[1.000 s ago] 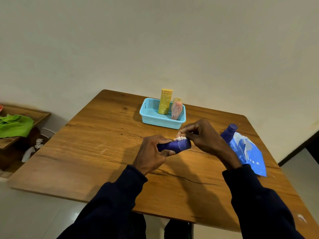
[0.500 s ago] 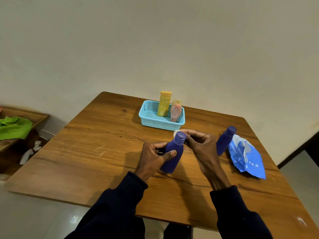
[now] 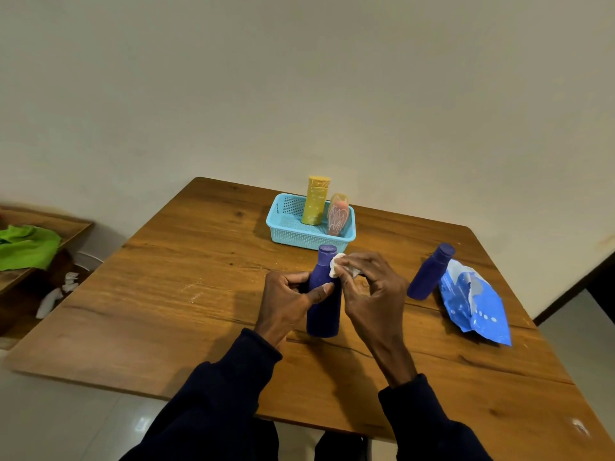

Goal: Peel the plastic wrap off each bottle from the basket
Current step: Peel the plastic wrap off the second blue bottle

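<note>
Head view, left hand [image 3: 289,302]: we grip the purple bottle [image 3: 323,312] round its middle, fingers behind and thumb across the front.
Purple bottle: it stands upright about the middle of the table [image 3: 199,294], cap on.
Right hand [image 3: 370,289]: we pinch a white scrap of wrap [image 3: 335,269] at the bottle's shoulder, just under the cap.
Hands: close together, one on each side of the bottle.
Basket [image 3: 299,238]: near the far edge, it holds a yellow bottle [image 3: 316,201] and a pink bottle [image 3: 337,215], both with crinkled wrap showing.
Second purple bottle [image 3: 430,273]: toward the right edge, touching a blue packet [image 3: 479,311].
Green cloth [image 3: 26,245]: on a low shelf left of the table.
</note>
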